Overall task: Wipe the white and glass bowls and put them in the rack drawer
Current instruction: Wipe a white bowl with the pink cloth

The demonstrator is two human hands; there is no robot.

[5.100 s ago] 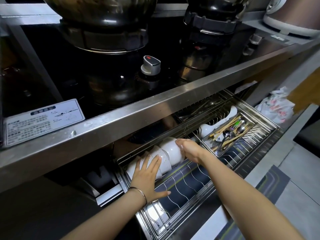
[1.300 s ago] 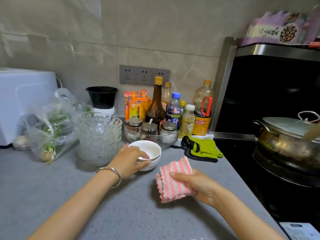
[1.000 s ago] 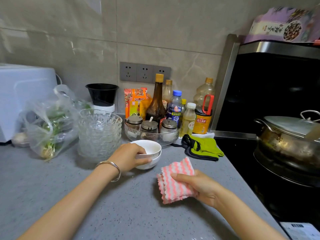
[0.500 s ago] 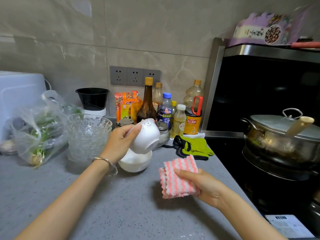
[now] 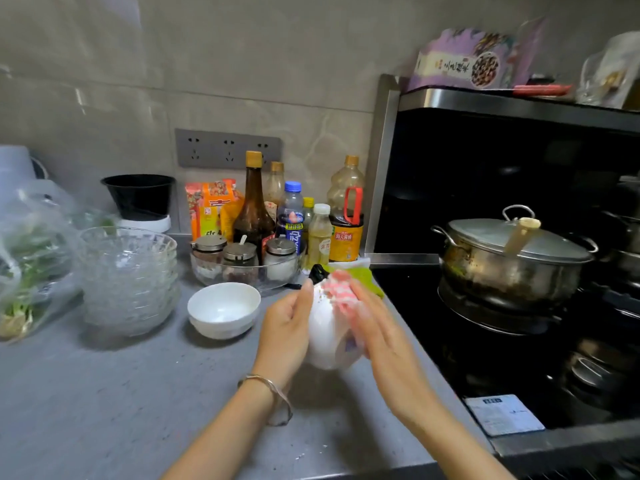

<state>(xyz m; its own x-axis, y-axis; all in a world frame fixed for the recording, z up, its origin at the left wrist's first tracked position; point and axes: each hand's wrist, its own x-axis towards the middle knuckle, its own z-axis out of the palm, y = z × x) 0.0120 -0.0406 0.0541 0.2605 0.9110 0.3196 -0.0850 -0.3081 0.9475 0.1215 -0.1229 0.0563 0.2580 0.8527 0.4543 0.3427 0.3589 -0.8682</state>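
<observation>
Two white bowls are out on the grey countertop [image 5: 104, 393] side of the kitchen. One white bowl [image 5: 327, 337] is being held up in the air, near the counter's right edge, tipped on its side between both hands. The left hand [image 5: 285, 327], with one bracelet [image 5: 273, 393] on its wrist, is curling around the bowl's left side and gripping it. The right hand [image 5: 375, 329] is pressing one pink striped cloth [image 5: 337, 289] against the bowl's right side and rim, fingers lying nearly straight over it. The thumb is hidden and the hand is blurring, so I cannot tell whether it is also pinching the cloth.

The second white bowl [image 5: 224, 310] is sitting upright on the counter, just left of the hands. Farther left, one stack of glass bowls [image 5: 128, 278] is standing; the layers are too blurred together to count. Behind, three lidded jars [image 5: 242, 252] are sitting in one glass dish [image 5: 207, 273], with six bottles [image 5: 254, 202] lining the wall. On the right, one lidded pot [image 5: 509, 258] is resting on the black stove [image 5: 415, 306].
</observation>
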